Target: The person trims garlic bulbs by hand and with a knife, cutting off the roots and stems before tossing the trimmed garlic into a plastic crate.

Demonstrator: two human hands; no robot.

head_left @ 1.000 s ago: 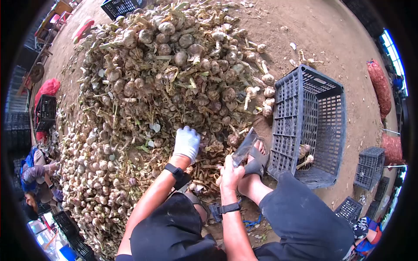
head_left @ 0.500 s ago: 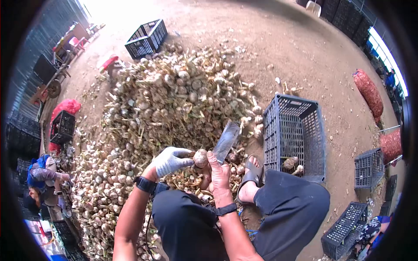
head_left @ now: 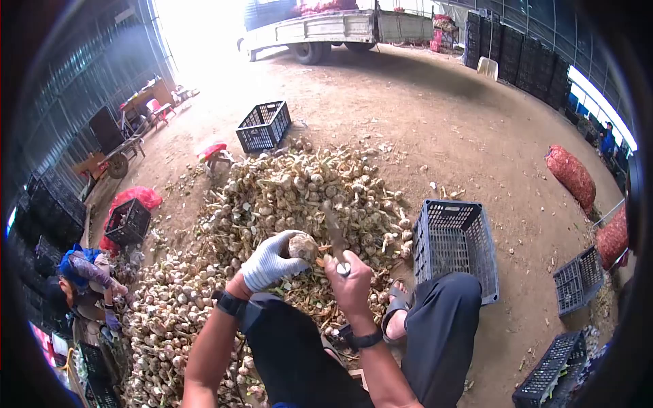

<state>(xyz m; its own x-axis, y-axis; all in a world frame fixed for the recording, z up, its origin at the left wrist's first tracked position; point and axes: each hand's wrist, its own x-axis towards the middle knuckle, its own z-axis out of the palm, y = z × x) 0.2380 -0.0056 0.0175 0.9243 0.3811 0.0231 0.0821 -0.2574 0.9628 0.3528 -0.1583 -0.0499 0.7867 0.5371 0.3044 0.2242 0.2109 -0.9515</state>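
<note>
My left hand (head_left: 269, 262), in a white glove, grips a garlic bulb (head_left: 302, 245) in front of my knees. My right hand (head_left: 351, 280), bare, is closed around the handle of a knife (head_left: 335, 235) whose blade stands edge-on just right of the bulb, close to it or touching it. Both hands hover above a big pile of garlic (head_left: 299, 197) with stalks and roots that spreads over the dirt floor. A dark plastic crate (head_left: 454, 245) stands to my right beside my sandalled foot.
Another person (head_left: 85, 279) crouches at the left edge of the pile. Black crates (head_left: 264, 126) stand beyond the pile and more crates (head_left: 577, 279) at the right. Red mesh sacks (head_left: 571, 175) lie on the right. A truck (head_left: 326, 27) is parked far back.
The view has tilted up and pulled away from the pile. My left hand picked a bulb from the pile and raised it; the knife turned from flat to edge-on beside it.
</note>
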